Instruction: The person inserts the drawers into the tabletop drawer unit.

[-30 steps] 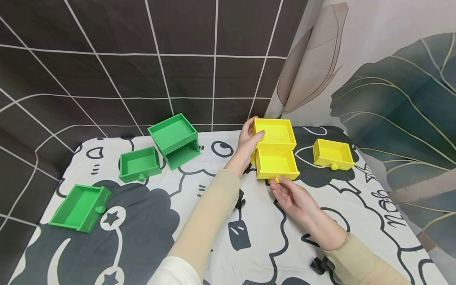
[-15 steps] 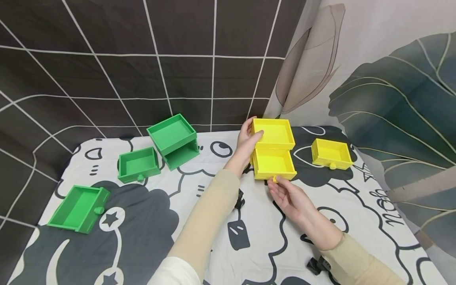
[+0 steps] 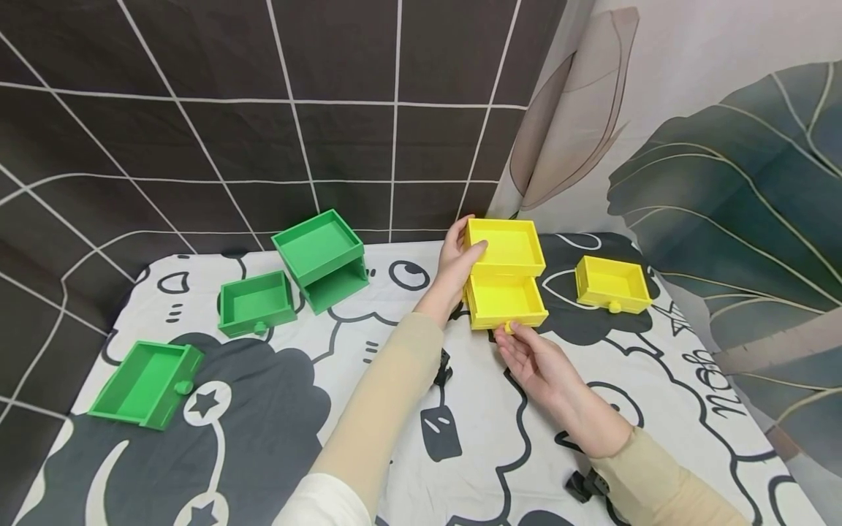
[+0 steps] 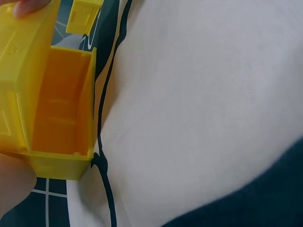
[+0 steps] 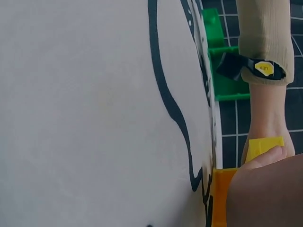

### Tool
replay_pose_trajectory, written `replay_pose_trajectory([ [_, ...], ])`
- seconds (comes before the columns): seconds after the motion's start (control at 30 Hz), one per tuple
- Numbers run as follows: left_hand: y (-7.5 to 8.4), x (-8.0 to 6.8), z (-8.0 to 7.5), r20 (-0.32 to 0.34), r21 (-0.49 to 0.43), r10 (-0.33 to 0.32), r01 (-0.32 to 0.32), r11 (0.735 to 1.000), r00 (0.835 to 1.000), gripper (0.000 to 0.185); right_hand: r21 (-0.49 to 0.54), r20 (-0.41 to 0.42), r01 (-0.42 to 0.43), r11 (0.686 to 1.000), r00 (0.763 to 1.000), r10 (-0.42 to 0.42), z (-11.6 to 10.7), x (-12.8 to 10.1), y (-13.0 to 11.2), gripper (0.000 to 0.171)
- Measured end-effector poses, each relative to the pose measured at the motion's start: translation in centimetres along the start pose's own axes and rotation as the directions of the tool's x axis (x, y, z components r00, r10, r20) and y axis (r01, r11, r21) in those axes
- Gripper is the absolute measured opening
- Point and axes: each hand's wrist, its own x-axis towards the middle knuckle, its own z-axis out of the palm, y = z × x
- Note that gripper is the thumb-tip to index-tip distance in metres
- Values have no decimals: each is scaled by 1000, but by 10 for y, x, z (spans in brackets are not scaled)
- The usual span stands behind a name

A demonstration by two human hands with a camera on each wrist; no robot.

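A small yellow drawer cabinet (image 3: 505,248) with an open tray on top stands at the back, right of the middle. My left hand (image 3: 454,263) grips its left side, thumb over the tray's rim and fingers behind. Out of its front sticks a yellow drawer (image 3: 505,299), largely pulled out and bare inside. My right hand (image 3: 542,365) pinches the drawer's round knob (image 3: 509,328) between thumb and fingers. In the left wrist view, a fingertip (image 4: 31,5) shows at the cabinet's upper edge. A second yellow drawer (image 3: 613,283) lies loose to the right.
To the left, a green cabinet (image 3: 322,256) stands with its drawer slot bare. Two loose green drawers (image 3: 256,303) lie beside it, one nearer the front left. A patterned cloth (image 3: 395,380) covers the surface. A dark gridded curtain (image 3: 342,139) hangs right behind.
The held yellow drawer has slid very slightly toward the cabinet, my right hand moving with it. My left hand keeps its grip; the green pieces and loose yellow drawer stay put.
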Motion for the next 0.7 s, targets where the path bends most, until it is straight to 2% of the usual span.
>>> replay_pose_trajectory([
  [0.27,0,-1,0,10,-8,2,-2,1000,1000,63,14,-37,-8,1000,999,9,1,-2,-3,22],
  [0.7,1,-1,0,15,-4,-3,3,1000,1000,63,52,-30,-12,999,999,14,1,-4,-6,21],
])
